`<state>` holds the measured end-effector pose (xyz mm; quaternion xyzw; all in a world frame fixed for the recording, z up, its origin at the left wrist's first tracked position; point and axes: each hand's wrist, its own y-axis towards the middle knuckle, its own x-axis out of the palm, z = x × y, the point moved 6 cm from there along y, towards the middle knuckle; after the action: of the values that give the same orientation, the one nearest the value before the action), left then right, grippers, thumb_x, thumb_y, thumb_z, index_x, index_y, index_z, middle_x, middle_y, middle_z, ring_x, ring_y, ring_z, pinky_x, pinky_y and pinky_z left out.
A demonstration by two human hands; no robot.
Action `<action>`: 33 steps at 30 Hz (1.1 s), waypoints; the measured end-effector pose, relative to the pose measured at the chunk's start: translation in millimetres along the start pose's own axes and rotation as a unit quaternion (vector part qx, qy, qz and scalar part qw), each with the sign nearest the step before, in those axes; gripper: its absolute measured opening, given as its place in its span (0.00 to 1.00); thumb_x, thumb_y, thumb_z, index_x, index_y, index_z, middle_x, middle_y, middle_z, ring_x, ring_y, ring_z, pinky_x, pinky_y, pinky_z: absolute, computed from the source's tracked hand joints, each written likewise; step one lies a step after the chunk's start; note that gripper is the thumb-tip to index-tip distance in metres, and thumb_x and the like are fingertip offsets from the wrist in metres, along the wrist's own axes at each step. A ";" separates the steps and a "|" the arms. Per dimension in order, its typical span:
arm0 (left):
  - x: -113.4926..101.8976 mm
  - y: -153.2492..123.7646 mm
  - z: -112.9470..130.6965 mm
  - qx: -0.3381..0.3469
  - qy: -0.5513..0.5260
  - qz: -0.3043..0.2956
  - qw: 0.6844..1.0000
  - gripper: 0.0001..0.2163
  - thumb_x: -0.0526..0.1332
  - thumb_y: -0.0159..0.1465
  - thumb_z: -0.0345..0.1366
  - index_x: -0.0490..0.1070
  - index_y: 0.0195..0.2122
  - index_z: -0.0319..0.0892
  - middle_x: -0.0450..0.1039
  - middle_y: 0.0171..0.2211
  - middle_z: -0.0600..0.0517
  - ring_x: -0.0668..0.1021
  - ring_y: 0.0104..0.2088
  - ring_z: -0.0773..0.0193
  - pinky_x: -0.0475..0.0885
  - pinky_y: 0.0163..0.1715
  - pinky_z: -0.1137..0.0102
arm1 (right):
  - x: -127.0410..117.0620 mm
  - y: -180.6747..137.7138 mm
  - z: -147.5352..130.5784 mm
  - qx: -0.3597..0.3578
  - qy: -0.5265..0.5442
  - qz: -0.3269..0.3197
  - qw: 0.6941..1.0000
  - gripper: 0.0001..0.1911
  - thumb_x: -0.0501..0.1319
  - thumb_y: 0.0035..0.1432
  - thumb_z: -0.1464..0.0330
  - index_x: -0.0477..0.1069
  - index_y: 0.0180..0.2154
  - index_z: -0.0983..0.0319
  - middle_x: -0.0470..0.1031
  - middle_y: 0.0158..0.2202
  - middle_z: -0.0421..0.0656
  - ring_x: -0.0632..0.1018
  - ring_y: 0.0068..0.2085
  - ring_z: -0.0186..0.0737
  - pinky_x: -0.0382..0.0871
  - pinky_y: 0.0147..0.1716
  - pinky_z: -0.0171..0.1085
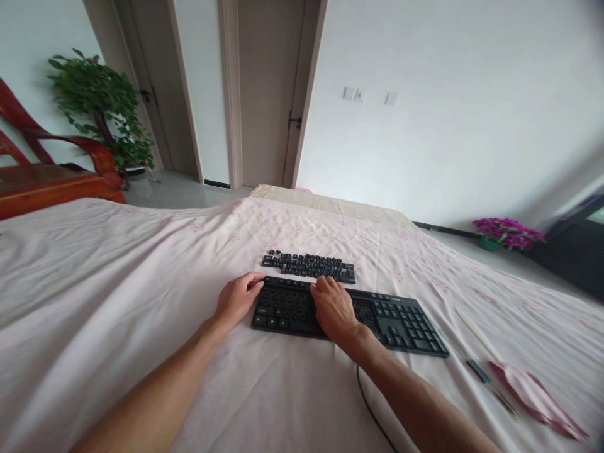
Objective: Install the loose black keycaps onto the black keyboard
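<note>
A black keyboard point(401, 318) lies on a bed covered by a pale pink sheet point(117, 283). Its left section shows bare sockets where keycaps are off. Just beyond it, several loose black keycaps point(309, 265) are laid out in rows. My left hand point(237, 299) rests at the keyboard's left end, fingers curled against its far corner. My right hand point(333, 308) lies palm down on the keyboard's middle, fingertips at its far edge near the keycaps. I cannot tell whether either hand pinches a keycap.
The keyboard's black cable point(372, 412) trails toward me. A small dark tool point(479, 371), thin sticks point(476, 333) and a pink wrapper point(535, 396) lie on the right. A wooden chair point(51, 179) and a plant point(101, 104) stand at far left; purple flowers point(507, 231) at right.
</note>
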<state>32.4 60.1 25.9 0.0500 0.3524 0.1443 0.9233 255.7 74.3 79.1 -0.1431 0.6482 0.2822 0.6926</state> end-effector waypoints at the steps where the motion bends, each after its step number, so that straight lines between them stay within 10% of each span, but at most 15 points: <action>1: -0.2 -0.1 0.4 0.001 0.000 0.000 1.000 0.14 0.55 0.61 0.41 0.75 0.45 0.50 0.79 0.43 0.55 0.79 0.42 0.63 0.71 0.44 0.72 | 0.2 -0.9 4.6 0.004 0.023 0.007 1.000 0.12 0.53 0.57 0.77 0.74 0.37 0.62 0.72 0.41 0.48 0.70 0.43 0.44 0.63 0.42 0.39; 11: -1.7 -0.5 5.1 0.000 -0.005 -0.002 1.000 0.14 0.55 0.61 0.42 0.76 0.44 0.50 0.79 0.44 0.55 0.79 0.43 0.62 0.71 0.45 0.71 | 2.1 35.1 94.8 0.115 0.237 0.084 0.961 0.19 0.54 0.56 0.75 0.78 0.44 0.56 0.77 0.43 0.42 0.75 0.46 0.38 0.63 0.49 0.35; 33: 2.6 2.7 -1.6 -0.008 -0.022 -0.016 1.000 0.15 0.54 0.62 0.43 0.75 0.45 0.49 0.79 0.44 0.55 0.78 0.45 0.61 0.70 0.45 0.72 | 35.1 138.5 82.1 0.117 0.075 -0.047 0.989 0.13 0.59 0.53 0.71 0.81 0.37 0.55 0.76 0.45 0.46 0.67 0.51 0.48 0.59 0.45 0.39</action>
<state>32.6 63.5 23.6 0.0403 0.3317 0.1311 0.9334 243.0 238.5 77.7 -0.1119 0.7195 0.1602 0.6664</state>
